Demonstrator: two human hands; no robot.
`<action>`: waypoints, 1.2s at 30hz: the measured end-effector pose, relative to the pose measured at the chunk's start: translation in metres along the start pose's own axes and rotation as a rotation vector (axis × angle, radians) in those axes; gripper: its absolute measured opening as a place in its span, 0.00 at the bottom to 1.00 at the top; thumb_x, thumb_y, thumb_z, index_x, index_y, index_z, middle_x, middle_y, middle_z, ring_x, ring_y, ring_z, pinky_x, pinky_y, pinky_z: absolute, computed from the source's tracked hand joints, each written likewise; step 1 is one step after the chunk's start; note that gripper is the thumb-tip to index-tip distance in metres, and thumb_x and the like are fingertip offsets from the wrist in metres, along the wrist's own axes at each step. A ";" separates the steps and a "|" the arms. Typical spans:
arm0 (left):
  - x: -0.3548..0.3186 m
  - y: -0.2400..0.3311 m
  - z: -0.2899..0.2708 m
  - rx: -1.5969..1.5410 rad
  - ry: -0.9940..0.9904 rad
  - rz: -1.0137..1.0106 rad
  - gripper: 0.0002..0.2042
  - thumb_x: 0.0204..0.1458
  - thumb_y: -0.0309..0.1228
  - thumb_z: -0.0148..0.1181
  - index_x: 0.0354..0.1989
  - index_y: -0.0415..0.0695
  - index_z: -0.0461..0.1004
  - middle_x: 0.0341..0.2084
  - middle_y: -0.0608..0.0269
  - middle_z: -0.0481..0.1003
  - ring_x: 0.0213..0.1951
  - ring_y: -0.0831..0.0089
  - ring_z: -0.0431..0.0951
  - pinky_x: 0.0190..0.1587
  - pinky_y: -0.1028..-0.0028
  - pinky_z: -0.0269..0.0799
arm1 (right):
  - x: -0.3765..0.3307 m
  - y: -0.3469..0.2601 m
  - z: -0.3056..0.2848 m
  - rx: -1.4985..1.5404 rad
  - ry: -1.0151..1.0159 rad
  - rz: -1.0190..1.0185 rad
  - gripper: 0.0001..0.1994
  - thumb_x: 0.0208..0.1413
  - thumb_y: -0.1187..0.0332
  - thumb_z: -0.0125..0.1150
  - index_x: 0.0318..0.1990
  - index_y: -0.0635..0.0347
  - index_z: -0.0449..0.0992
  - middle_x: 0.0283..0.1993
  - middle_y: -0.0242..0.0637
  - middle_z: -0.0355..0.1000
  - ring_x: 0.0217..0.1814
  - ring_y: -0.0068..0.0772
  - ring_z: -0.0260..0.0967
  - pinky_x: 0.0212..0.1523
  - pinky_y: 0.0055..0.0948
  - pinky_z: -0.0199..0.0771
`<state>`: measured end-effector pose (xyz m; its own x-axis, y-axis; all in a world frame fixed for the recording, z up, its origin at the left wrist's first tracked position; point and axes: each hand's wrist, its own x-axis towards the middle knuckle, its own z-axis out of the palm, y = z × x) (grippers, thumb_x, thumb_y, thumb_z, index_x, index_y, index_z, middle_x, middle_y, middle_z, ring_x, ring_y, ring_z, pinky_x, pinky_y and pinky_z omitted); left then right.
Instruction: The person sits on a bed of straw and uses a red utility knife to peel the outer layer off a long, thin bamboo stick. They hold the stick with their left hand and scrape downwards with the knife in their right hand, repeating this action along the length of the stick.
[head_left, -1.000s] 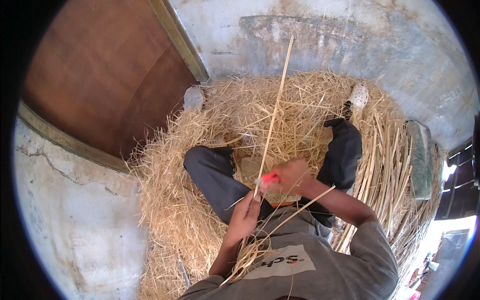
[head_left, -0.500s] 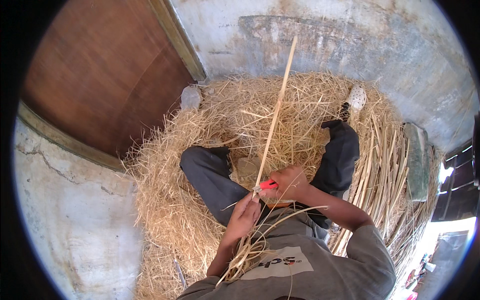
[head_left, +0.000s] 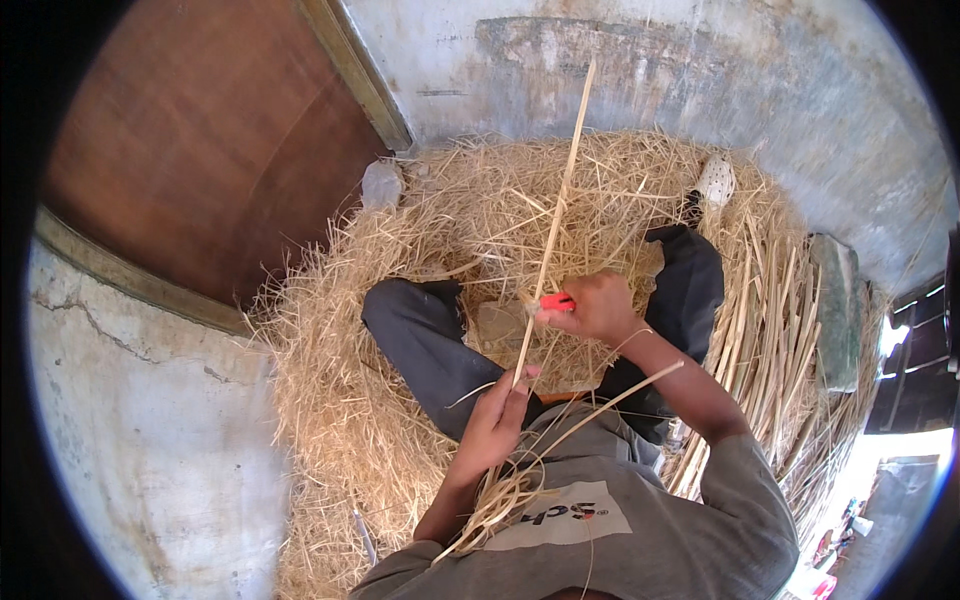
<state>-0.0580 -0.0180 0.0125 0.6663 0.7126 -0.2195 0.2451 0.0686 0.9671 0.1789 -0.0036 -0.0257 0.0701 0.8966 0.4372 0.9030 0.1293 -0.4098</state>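
Observation:
My left hand (head_left: 500,412) is closed around the lower part of a long, pale bamboo strip (head_left: 563,195), which slants up and away from me toward the wall. Farther along the strip, my right hand (head_left: 597,305) grips a red-handled utility knife (head_left: 556,302). Its working end meets the strip; the blade itself is too small to make out. A bundle of thin, curling strips (head_left: 505,500) lies across my lap and left forearm, and one longer piece sticks out to the right beneath my right arm.
Shavings (head_left: 330,400) heap around my bent legs. Long split sticks (head_left: 755,350) lie to the right beside a greenish slab (head_left: 836,310). A stone block (head_left: 498,326) sits between my knees. A brown door (head_left: 210,150) and a stained wall (head_left: 640,80) close off the far side.
My right hand and the knife have moved away from me along the strip, leaving a gap from my left hand. The left hand keeps its hold near my lap.

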 end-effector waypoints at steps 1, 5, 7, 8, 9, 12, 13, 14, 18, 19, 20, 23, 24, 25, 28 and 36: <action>0.002 0.002 0.000 0.003 0.005 0.001 0.14 0.64 0.29 0.41 0.55 0.40 0.67 0.18 0.74 0.56 0.22 0.86 0.56 0.25 0.80 0.53 | 0.005 0.003 -0.001 0.001 -0.004 0.014 0.30 0.43 0.34 0.61 0.15 0.55 0.71 0.11 0.39 0.65 0.14 0.43 0.68 0.19 0.38 0.68; 0.000 -0.001 -0.005 -0.063 -0.019 -0.045 0.14 0.64 0.29 0.41 0.54 0.39 0.67 0.18 0.73 0.56 0.22 0.85 0.56 0.26 0.80 0.54 | -0.008 -0.021 -0.002 -0.031 -0.057 -0.031 0.30 0.43 0.35 0.61 0.15 0.55 0.71 0.12 0.39 0.65 0.14 0.44 0.68 0.19 0.40 0.67; 0.000 -0.001 -0.003 -0.043 -0.010 -0.016 0.14 0.64 0.28 0.41 0.55 0.40 0.67 0.18 0.73 0.56 0.22 0.85 0.56 0.25 0.80 0.54 | -0.008 -0.017 -0.003 -0.061 -0.014 -0.097 0.30 0.45 0.34 0.59 0.15 0.56 0.71 0.12 0.40 0.65 0.14 0.44 0.68 0.18 0.40 0.66; 0.000 -0.001 -0.001 -0.032 -0.012 -0.009 0.14 0.64 0.28 0.41 0.55 0.40 0.67 0.18 0.73 0.56 0.22 0.85 0.56 0.25 0.80 0.54 | -0.003 -0.003 -0.004 -0.083 0.005 -0.065 0.31 0.46 0.34 0.59 0.15 0.56 0.71 0.12 0.40 0.65 0.14 0.43 0.68 0.18 0.40 0.66; -0.001 -0.002 0.002 -0.030 -0.027 0.001 0.14 0.65 0.29 0.41 0.55 0.39 0.66 0.17 0.75 0.55 0.20 0.86 0.54 0.24 0.81 0.52 | 0.003 0.012 -0.004 -0.106 0.024 -0.032 0.31 0.46 0.34 0.58 0.15 0.56 0.71 0.12 0.40 0.65 0.14 0.43 0.68 0.17 0.39 0.66; -0.004 -0.004 0.008 -0.013 -0.065 0.046 0.15 0.66 0.31 0.40 0.55 0.39 0.66 0.15 0.79 0.53 0.18 0.89 0.52 0.20 0.83 0.47 | 0.035 0.056 -0.013 -0.202 0.015 0.277 0.31 0.49 0.32 0.53 0.22 0.55 0.77 0.14 0.42 0.67 0.18 0.45 0.70 0.20 0.40 0.69; -0.006 -0.005 0.011 -0.001 -0.079 0.059 0.15 0.66 0.31 0.40 0.55 0.39 0.66 0.15 0.79 0.53 0.18 0.89 0.52 0.20 0.83 0.46 | 0.043 0.067 -0.019 -0.216 -0.062 0.428 0.33 0.49 0.31 0.50 0.28 0.55 0.81 0.16 0.44 0.70 0.22 0.45 0.73 0.23 0.42 0.72; -0.008 -0.007 0.014 0.005 -0.100 0.067 0.15 0.66 0.31 0.40 0.55 0.39 0.66 0.14 0.79 0.53 0.18 0.88 0.52 0.20 0.83 0.46 | 0.045 0.079 -0.023 -0.215 -0.041 0.410 0.33 0.49 0.31 0.49 0.28 0.55 0.82 0.16 0.44 0.70 0.22 0.45 0.73 0.23 0.42 0.72; 0.002 -0.012 0.007 -0.194 -0.169 -0.025 0.16 0.66 0.33 0.39 0.55 0.37 0.66 0.13 0.78 0.54 0.16 0.88 0.54 0.20 0.84 0.48 | 0.045 0.080 -0.025 -0.212 -0.014 0.391 0.33 0.51 0.32 0.49 0.29 0.55 0.82 0.17 0.44 0.71 0.22 0.47 0.73 0.24 0.42 0.71; 0.004 -0.009 0.004 -0.281 -0.175 -0.063 0.16 0.66 0.33 0.38 0.55 0.36 0.66 0.12 0.77 0.55 0.16 0.87 0.54 0.20 0.83 0.49 | 0.040 0.069 -0.022 -0.219 -0.028 0.400 0.33 0.51 0.32 0.49 0.29 0.55 0.82 0.17 0.45 0.71 0.22 0.47 0.73 0.24 0.42 0.71; 0.006 -0.006 0.002 -0.363 -0.187 -0.111 0.16 0.66 0.33 0.38 0.55 0.35 0.65 0.11 0.77 0.55 0.15 0.87 0.55 0.19 0.83 0.50 | 0.030 0.061 -0.017 -0.155 -0.057 0.369 0.33 0.51 0.32 0.49 0.26 0.57 0.80 0.17 0.46 0.70 0.21 0.48 0.72 0.24 0.42 0.70; 0.020 -0.025 -0.004 -0.800 -0.278 -0.202 0.20 0.67 0.38 0.36 0.54 0.35 0.66 0.10 0.74 0.56 0.12 0.83 0.55 0.18 0.79 0.52 | -0.002 0.023 -0.005 0.029 -0.037 0.187 0.29 0.50 0.39 0.57 0.19 0.61 0.74 0.13 0.46 0.64 0.17 0.49 0.67 0.20 0.43 0.65; 0.024 -0.027 -0.005 -0.838 -0.272 -0.168 0.20 0.67 0.38 0.35 0.53 0.32 0.64 0.08 0.74 0.56 0.11 0.84 0.53 0.17 0.80 0.50 | -0.012 0.011 -0.005 0.093 -0.070 0.140 0.29 0.49 0.39 0.58 0.19 0.60 0.74 0.13 0.46 0.65 0.17 0.48 0.67 0.20 0.42 0.65; 0.026 -0.027 -0.006 -0.852 -0.293 -0.149 0.20 0.67 0.38 0.35 0.53 0.32 0.64 0.08 0.73 0.56 0.10 0.83 0.53 0.17 0.80 0.50 | -0.016 0.003 -0.006 0.149 -0.094 0.099 0.28 0.48 0.39 0.59 0.19 0.59 0.74 0.14 0.45 0.65 0.17 0.47 0.67 0.20 0.41 0.65; 0.029 -0.033 -0.010 -0.966 -0.374 -0.122 0.19 0.67 0.40 0.32 0.47 0.35 0.65 0.06 0.73 0.55 0.07 0.82 0.51 0.16 0.80 0.49 | -0.021 -0.007 -0.009 0.106 -0.153 -0.004 0.27 0.45 0.39 0.62 0.18 0.57 0.73 0.13 0.41 0.65 0.16 0.45 0.67 0.19 0.39 0.64; 0.035 -0.067 0.012 -1.469 -0.641 -0.078 0.18 0.68 0.40 0.25 0.38 0.43 0.63 0.05 0.72 0.56 0.06 0.79 0.55 0.17 0.78 0.53 | -0.016 0.000 -0.006 -0.010 -0.073 -0.150 0.29 0.41 0.34 0.62 0.15 0.54 0.71 0.12 0.36 0.66 0.14 0.41 0.67 0.17 0.37 0.65</action>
<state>-0.0433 -0.0061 -0.0615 0.9490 0.3052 0.0790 -0.3139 0.9377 0.1486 0.1809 -0.0205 -0.0277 -0.0963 0.8960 0.4335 0.9051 0.2600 -0.3365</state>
